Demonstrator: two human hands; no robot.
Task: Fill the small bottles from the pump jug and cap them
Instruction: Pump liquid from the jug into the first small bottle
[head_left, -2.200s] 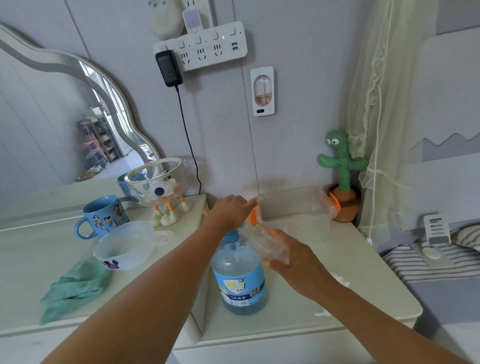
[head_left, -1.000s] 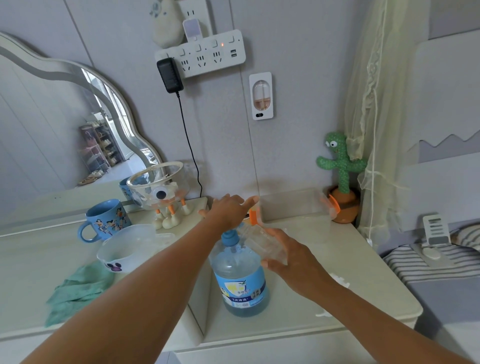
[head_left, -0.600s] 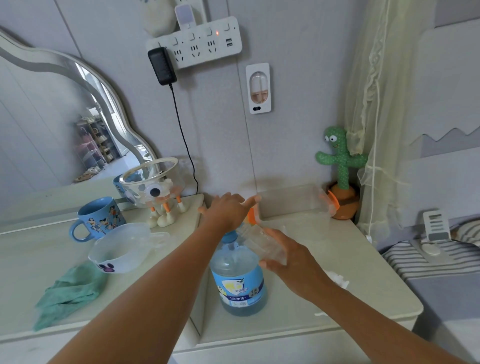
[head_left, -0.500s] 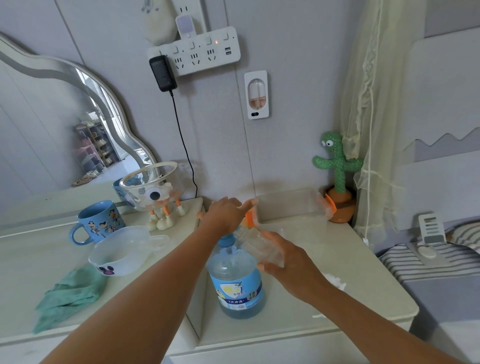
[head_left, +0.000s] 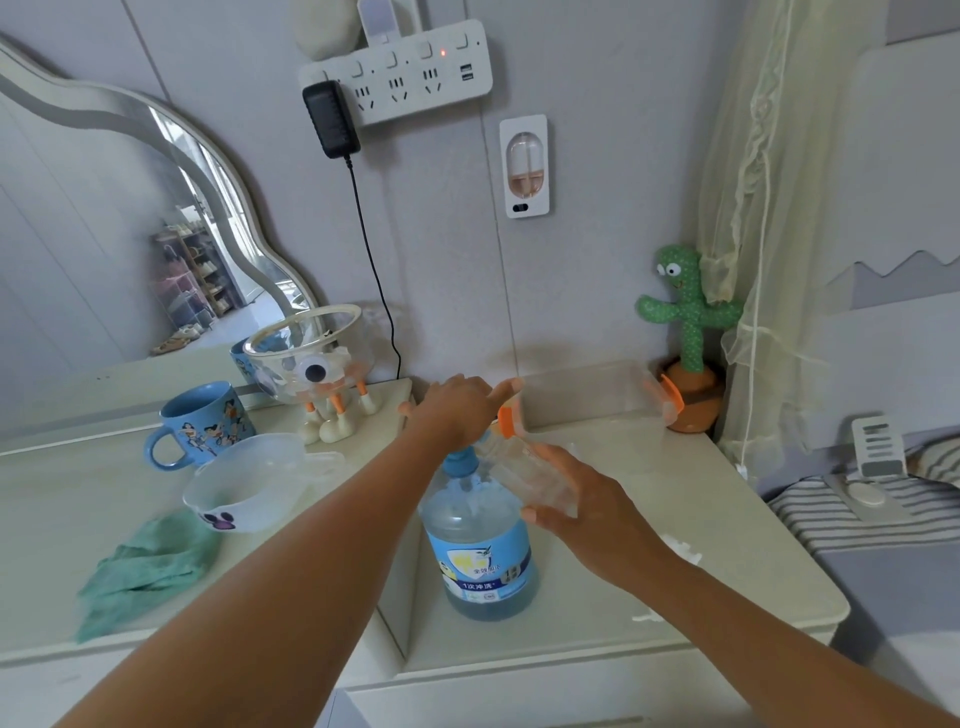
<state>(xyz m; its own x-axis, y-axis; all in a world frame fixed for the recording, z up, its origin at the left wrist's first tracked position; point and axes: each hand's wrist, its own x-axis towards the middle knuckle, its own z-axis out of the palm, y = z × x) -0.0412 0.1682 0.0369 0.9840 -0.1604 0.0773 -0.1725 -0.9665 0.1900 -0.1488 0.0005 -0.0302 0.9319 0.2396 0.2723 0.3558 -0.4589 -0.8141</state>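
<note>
The round blue-tinted clear plastic pump jug (head_left: 478, 545) is smooth and glossy. Right of its neck, the small clear plastic bottle (head_left: 524, 473) is equally slick. Left of the jug, a crumpled green cloth (head_left: 145, 566) looks soft and matt, a blue glazed mug (head_left: 200, 423) gleams; behind the jug, a green plush cactus (head_left: 685, 312) is fuzzy

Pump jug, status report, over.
Left hand flat atop blue-labelled clear pump jug. Right hand holds small clear plastic bottle, tilted, at the pump. Orange-latched clear box behind, clear of both.
</note>
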